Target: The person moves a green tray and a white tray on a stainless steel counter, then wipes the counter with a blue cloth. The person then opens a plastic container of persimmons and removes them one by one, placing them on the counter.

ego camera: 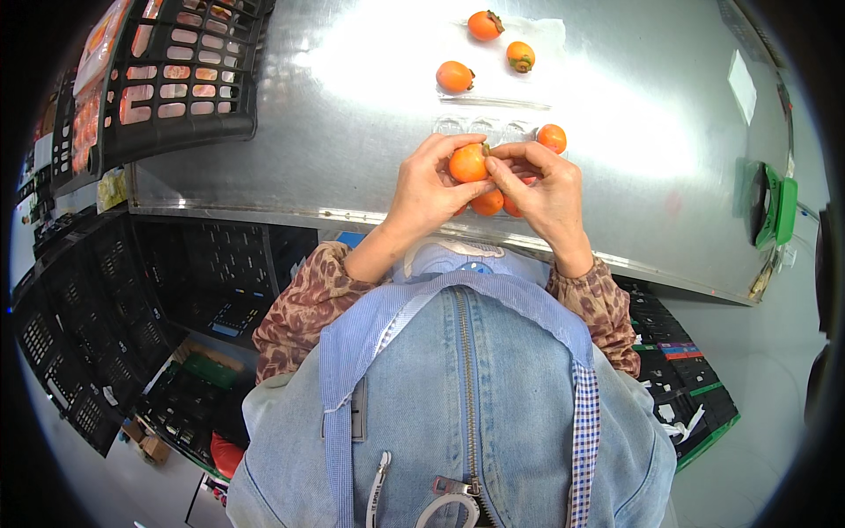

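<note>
My left hand (429,178) holds an orange persimmon (468,164) between thumb and fingers. The thumb and fingertips of my right hand (542,181) pinch at the stem end of this same fruit. Below and between my hands, more persimmons (487,202) sit close together near the table's front edge, partly covered by my hands. A clear plastic tray (485,125) with round hollows lies just beyond my fingers, and one persimmon (552,138) is at its right end. Farther back, three persimmons (455,76) with leafy calyxes rest on or beside a thin white sheet (544,36).
The metal table (343,132) bears a black plastic crate (178,125) of packed trays at its left. A green-handled tape dispenser (784,211) is at the right edge, a white paper (742,87) behind it. Black crates (92,317) stand on the floor at both sides.
</note>
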`<state>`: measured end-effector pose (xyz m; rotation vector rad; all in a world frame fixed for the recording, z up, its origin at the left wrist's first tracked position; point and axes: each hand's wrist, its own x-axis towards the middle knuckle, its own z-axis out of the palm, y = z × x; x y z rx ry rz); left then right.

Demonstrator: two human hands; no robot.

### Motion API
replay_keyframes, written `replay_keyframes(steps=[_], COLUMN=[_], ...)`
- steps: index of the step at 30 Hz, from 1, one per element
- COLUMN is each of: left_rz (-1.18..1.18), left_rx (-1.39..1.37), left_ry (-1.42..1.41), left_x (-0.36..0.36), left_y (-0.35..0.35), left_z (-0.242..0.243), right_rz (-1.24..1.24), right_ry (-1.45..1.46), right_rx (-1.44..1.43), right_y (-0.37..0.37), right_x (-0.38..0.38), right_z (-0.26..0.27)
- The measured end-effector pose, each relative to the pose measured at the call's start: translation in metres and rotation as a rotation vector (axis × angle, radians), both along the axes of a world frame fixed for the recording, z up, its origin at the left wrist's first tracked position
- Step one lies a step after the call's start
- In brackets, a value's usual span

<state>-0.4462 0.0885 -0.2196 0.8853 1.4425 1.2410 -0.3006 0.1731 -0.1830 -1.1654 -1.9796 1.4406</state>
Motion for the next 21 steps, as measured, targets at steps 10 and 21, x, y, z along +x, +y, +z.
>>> replay_keyframes(steps=[10, 21], left_rz=[0.009, 0.094], left_rx=[0.041, 0.127], left_ry=[0.234, 0.484], left_x=[-0.002, 0.001], left_y=[-0.002, -0.001], left_z=[-0.002, 0.011], right_rz=[0.027, 0.049], right_ry=[-0.025, -0.009], right_rx=[0.007, 0.109], right_y=[0.000, 0.001], right_x=[0.001, -0.002], right_z=[0.000, -0.001])
